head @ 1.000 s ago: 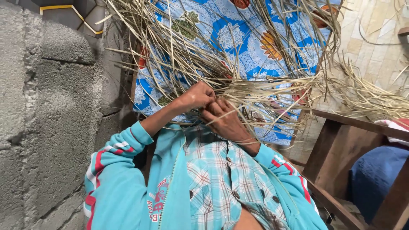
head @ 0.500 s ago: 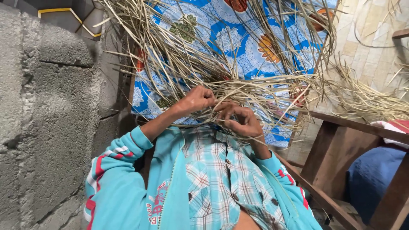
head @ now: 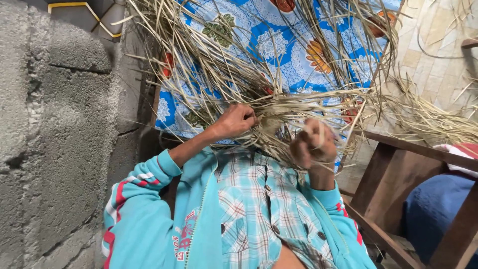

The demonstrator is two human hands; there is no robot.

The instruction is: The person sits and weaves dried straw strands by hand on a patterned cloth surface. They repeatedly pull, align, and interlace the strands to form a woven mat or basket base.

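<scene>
Wall (head: 55, 139): rough grey block, filling the left of the frame.
Cloth (head: 298, 50): blue patterned sheet across the upper middle, under the straw.
Straw (head: 239, 69): long dry strips fanned loose over the cloth from upper left to far right; a denser flat band (head: 308, 102) runs across the centre, just above both hands.
Chair (head: 398, 174): dark wooden frame at lower right, with a blue cushion beside it.
Left hand (head: 238, 120): centre, fingers curled tight, pinching strips at the band's left end.
Right hand (head: 314, 144): right of centre, blurred, closed around a few strips at the band's lower edge.
Progress: judging by the layout, only that short band looks worked together; most strips lie loose and unordered, so much seems left.
</scene>
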